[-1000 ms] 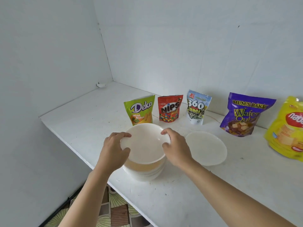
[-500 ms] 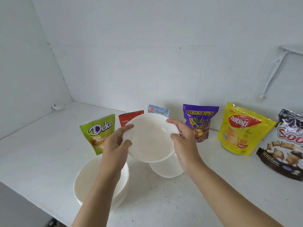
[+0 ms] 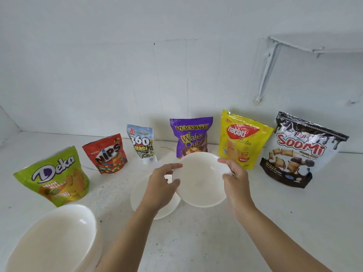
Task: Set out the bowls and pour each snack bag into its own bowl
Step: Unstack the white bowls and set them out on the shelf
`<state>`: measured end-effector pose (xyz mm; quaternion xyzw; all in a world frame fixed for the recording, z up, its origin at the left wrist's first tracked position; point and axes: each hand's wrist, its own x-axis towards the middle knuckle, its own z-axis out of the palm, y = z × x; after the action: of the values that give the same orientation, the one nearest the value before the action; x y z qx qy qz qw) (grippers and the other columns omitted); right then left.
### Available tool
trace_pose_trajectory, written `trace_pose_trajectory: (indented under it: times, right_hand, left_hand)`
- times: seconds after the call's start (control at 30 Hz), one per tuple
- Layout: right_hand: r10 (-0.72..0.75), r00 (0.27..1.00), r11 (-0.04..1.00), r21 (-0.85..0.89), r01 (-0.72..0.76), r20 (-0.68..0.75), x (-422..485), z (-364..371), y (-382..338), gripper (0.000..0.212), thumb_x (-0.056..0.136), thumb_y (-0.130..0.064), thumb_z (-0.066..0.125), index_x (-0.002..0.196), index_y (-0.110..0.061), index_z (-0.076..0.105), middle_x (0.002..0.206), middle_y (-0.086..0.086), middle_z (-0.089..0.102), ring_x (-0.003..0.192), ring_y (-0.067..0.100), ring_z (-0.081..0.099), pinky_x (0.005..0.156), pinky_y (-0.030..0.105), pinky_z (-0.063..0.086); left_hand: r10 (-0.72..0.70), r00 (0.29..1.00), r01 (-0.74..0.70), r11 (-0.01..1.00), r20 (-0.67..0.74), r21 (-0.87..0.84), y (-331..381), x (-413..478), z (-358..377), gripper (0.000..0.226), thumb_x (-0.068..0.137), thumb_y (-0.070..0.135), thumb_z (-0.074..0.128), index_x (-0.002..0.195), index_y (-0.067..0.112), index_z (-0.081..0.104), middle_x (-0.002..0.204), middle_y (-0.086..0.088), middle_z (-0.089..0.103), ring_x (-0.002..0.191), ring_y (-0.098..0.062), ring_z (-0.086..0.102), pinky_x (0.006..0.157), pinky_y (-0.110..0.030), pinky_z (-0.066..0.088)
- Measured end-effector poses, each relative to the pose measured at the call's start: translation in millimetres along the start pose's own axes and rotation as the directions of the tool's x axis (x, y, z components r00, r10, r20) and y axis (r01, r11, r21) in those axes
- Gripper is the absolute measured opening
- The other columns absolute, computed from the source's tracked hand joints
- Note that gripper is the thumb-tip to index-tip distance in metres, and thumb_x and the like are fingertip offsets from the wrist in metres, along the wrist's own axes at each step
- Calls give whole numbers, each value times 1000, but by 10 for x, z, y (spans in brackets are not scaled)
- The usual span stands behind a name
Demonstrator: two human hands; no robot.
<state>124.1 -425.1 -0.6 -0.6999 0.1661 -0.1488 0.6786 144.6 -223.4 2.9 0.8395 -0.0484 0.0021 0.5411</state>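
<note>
Off the stack [image 3: 53, 238] now, the second bowl [image 3: 200, 181] nears the first bowl [image 3: 157, 211], our left hand [image 3: 161, 185] and right hand [image 3: 235, 177] gripping its rim; placing follows

The Deka bag [image 3: 53, 176] is lime green, the Nips bag [image 3: 106, 154] red with multicoloured candies, the 360 Kuaci bag [image 3: 142, 144] white and pale blue, the Mum's Bake bag [image 3: 189, 136] purple, the Nabati bag [image 3: 242, 138] yellow with a red logo, the Soomi bag [image 3: 298, 150] white with dark-brown drips. The tilted bowl [image 3: 200, 181] is plain white.
</note>
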Motion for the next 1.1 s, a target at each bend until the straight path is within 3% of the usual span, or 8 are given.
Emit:
trace_pose_trajectory:
  times: [0.07, 0.17, 0.53, 0.67, 0.77, 0.87, 1.0, 1.1]
  right_hand:
    - [9, 1000, 999, -36, -10, -24, 66, -69, 190, 60, 79, 17, 36, 111, -20, 71, 121, 4, 65, 110, 25, 56, 77, 27, 44]
    - [34, 998, 996, -86, -38, -45, 106, -144, 367, 61, 78, 18, 35, 110, -21, 70, 120, 1, 65, 105, 17, 58, 75, 19, 45]
    - [104, 994, 963, -254, -91, 37, 123, -154, 732, 57, 80, 19, 37, 108, -23, 65, 121, 2, 63, 117, 23, 53, 81, 27, 43]
    - [62, 997, 956, -289, -45, 52, 101, -181, 730, 49, 83, 15, 46, 107, -24, 64, 117, 1, 65, 112, 24, 58, 68, 16, 44]
    - [-42, 997, 937, -343, 64, 71, 67, -165, 627, 42, 86, 9, 54, 115, -19, 65, 121, -1, 66, 118, 20, 57, 84, 20, 44]
    - [-253, 961, 864, -420, 277, 112, 57, -124, 475, 38, 87, 5, 63, 118, -15, 66, 121, -4, 64, 124, 16, 55, 102, 20, 38]
    - [-422, 889, 802, -384, 457, 178, -16, -12, 167, 31, 87, 2, 67, 113, -16, 67, 112, -6, 68, 106, 1, 57, 91, 0, 35]
    - [-469, 852, 796, -306, 522, 234, -126, 149, -42, 26, 87, 0, 68, 106, -18, 67, 96, -9, 70, 95, 4, 64, 84, 13, 48]
  left_hand:
    - [12, 1000, -12, 996, -1, 91, -109, 46, 141, 46, 87, 1, 68, 119, 34, 71, 124, 12, 68, 111, -4, 60, 88, -12, 46]
    - [21, 1000, -23, 971, 10, 240, -187, 68, 279, 44, 90, 10, 68, 122, 41, 67, 123, 24, 63, 121, -7, 50, 106, -33, 37]
    - [-1, 999, -23, 835, 44, 549, -465, 29, 466, 42, 93, 21, 64, 130, 40, 64, 137, 23, 59, 135, -14, 33, 96, -36, 14]
    - [-5, 998, -28, 832, 57, 554, -487, 6, 450, 39, 94, 27, 65, 130, 43, 63, 143, 25, 54, 136, -14, 32, 97, -38, 16]
    - [18, 999, -35, 855, 38, 517, -399, -14, 366, 29, 97, 37, 65, 124, 46, 63, 140, 28, 52, 133, -11, 36, 95, -38, 20]
    - [52, 998, -32, 919, -40, 394, -248, -29, 199, 22, 98, 35, 65, 114, 51, 62, 114, 24, 57, 117, -7, 49, 94, -38, 28]
    - [114, 979, -69, 965, -169, 254, -40, -87, -200, 28, 97, 30, 66, 94, 56, 57, 86, 10, 57, 87, 2, 54, 94, -51, 48]
    - [122, 956, -68, 977, -266, 204, 69, -229, -537, 15, 98, 30, 65, 95, 45, 65, 75, 11, 57, 82, -3, 56, 93, -56, 50]
